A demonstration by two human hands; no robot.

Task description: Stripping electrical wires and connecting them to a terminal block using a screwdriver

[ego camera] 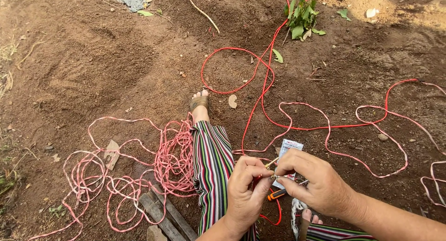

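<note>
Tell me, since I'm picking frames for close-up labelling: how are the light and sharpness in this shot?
Head view: soft, even daylight, faint shadows, no glare; left hand and right hand are sharp, the tiny metal piece between their fingertips too small to resolve; red wire is crisp; edges slightly wide-angle stretched.

Soft, even daylight covered the dirt (93,69); shadows stayed faint, upper right corner glared brighter, everything sharp, slight wide-angle bend at edges.

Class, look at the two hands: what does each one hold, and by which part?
Both hands, left and right, pinch the bared copper tip of the thin red electrical wire between fingertips.
</note>
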